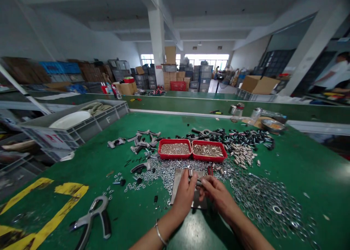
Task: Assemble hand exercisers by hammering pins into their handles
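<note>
My left hand [185, 191] is closed round a small metal part [190, 172] with ridges like a coil spring, whose top shows above the fingers. From the right, the fingertips of my right hand [214, 191] pinch a short bolt-like piece [198, 183] that reaches toward the left fingers. Whether the two pieces touch is hidden by the fingers. Both hands are above a flat metal plate [177, 184] on the green table. Just beyond them stand two red trays [175, 157] of tiny metal parts. A red-handled tool [210, 170] lies behind the right hand.
Washers [269, 202] spread right of the hands. Black-headed bolts [246, 137] and metal pins [242, 155] are heaped behind. Grey handles [140, 142] lie back left, and a hand grip exerciser [94, 219] front left. A grey crate [101, 123] stands at the left edge.
</note>
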{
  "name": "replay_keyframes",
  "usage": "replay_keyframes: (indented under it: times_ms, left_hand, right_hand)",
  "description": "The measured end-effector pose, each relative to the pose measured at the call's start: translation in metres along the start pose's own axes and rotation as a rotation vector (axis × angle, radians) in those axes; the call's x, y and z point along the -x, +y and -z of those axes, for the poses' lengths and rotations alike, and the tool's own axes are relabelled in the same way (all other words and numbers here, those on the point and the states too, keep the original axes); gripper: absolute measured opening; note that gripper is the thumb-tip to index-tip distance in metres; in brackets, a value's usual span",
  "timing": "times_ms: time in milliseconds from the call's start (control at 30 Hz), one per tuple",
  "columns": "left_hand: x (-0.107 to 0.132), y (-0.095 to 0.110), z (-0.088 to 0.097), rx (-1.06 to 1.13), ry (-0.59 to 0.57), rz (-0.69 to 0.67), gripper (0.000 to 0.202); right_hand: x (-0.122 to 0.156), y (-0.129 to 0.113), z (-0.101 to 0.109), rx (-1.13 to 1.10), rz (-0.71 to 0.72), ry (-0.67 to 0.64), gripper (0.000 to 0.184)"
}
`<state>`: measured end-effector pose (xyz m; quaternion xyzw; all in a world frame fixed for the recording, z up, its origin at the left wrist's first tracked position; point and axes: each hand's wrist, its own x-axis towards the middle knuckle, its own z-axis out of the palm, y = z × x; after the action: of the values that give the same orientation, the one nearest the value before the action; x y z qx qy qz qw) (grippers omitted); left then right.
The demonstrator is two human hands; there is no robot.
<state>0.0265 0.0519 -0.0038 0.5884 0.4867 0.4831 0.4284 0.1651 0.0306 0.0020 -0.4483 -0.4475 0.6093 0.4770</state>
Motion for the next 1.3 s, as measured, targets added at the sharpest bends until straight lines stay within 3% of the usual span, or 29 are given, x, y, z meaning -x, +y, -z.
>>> replay_keyframes:
  times_ms: [67,167,233,300,400,467,567,667,733,800,933,1033,1100,1167,1233,1300]
  left_hand:
    - [0.001,0.004,0.001,0.024,-0.016,0.021,0.033]
    - [0.001,0.01,0.004,0.095,-0.075,0.055,0.035]
    - [-0.001,0.01,0.006,0.139,-0.116,0.074,0.037]
    - [-0.004,0.005,0.008,0.174,-0.148,0.105,0.039]
    - [-0.011,-0.006,0.009,0.228,-0.151,0.15,0.041]
    - [-0.016,-0.011,0.008,0.263,-0.108,0.174,0.043]
    - [-0.023,-0.01,0.006,0.312,-0.028,0.24,0.045]
    - [-0.027,-0.01,-0.004,0.36,-0.013,0.313,0.048]
    - [-0.026,-0.013,-0.013,0.388,-0.059,0.351,0.049]
    - [-0.026,-0.019,-0.023,0.417,-0.117,0.385,0.049]
    - [-0.03,-0.033,-0.029,0.451,-0.154,0.416,0.049]
    - [-0.035,-0.037,-0.023,0.543,-0.089,0.478,0.048]
    - [-0.037,-0.035,-0.02,0.668,0.0,0.544,0.044]
    - [-0.038,-0.031,-0.018,0.791,0.079,0.572,0.041]
    - [-0.038,-0.025,-0.018,0.872,0.109,0.556,0.039]
    - [-0.033,-0.016,-0.019,0.91,0.09,0.522,0.038]
  right_hand:
    - [0.005,-0.001,0.0,0.175,0.095,0.042,0.025]
    - [0.009,0.003,0.001,0.587,0.413,0.136,0.018]
    - [0.008,0.008,0.004,0.848,0.639,0.129,0.024]
    - [0.007,0.013,0.01,1.042,0.739,0.079,0.031]
    - [0.003,0.012,0.031,1.208,0.636,-0.081,0.039]
    - [-0.005,0.002,0.058,1.234,0.486,-0.098,0.041]
    - [-0.036,-0.019,0.119,1.263,0.276,0.169,0.025]
    - [-0.088,-0.039,0.18,1.313,0.167,0.388,0.021]
    - [-0.125,-0.047,0.206,1.335,0.117,0.47,0.02]
    - [-0.159,-0.049,0.217,1.343,0.082,0.514,0.028]
    - [-0.204,-0.055,0.221,1.321,0.036,0.544,0.032]
    - [-0.207,-0.067,0.217,1.265,0.051,0.539,0.029]
    - [-0.19,-0.073,0.205,1.207,0.094,0.517,0.024]
    - [-0.158,-0.07,0.179,1.122,0.145,0.462,0.022]
    - [-0.113,-0.059,0.142,0.991,0.201,0.343,0.024]
    - [-0.063,-0.04,0.098,0.627,0.283,0.202,0.027]
